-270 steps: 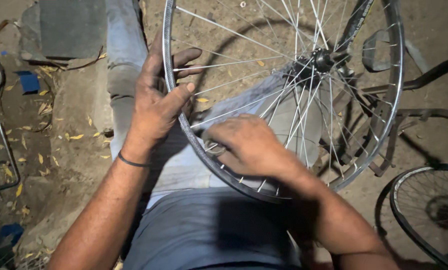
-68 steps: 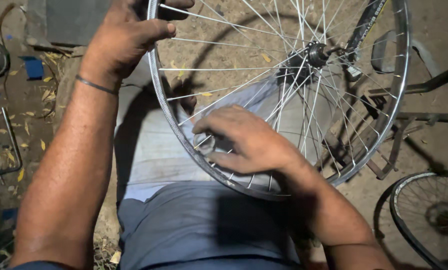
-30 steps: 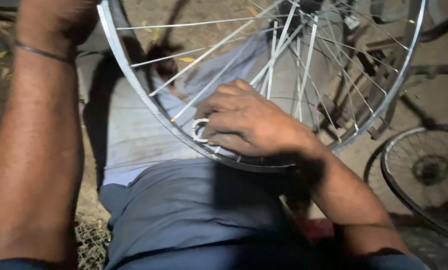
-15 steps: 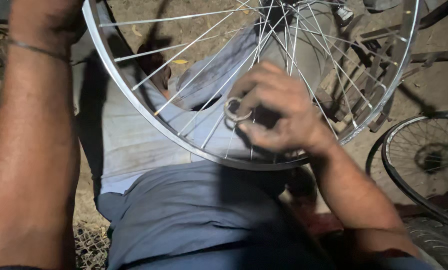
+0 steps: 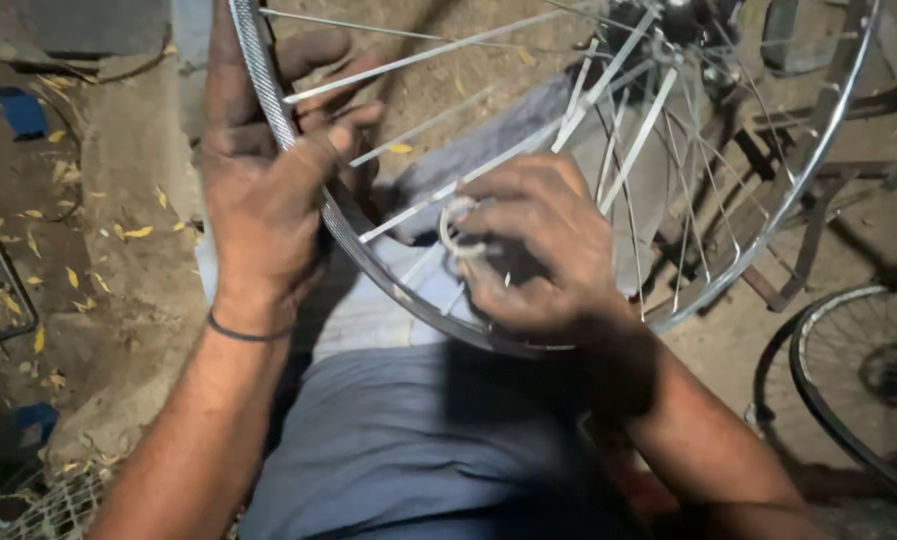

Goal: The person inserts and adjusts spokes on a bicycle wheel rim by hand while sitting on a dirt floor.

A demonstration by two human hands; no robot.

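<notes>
Bicycle wheel (image 5: 768, 215) is lying tilted over the person's lap, its silver rim and thin spokes shining. Left hand (image 5: 268, 190) is gripping the rim, fingers curled closed around it, thumb pressing from outside. Right hand (image 5: 543, 250) is reaching between the spokes, its fingers pinching a small round metal tool (image 5: 458, 235) tightly against 1 spoke.

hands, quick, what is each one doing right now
Left hand: closed around the wheel rim, fingers among the spokes.
Right hand: closed on a small metal ring tool set against a spoke.
</notes>
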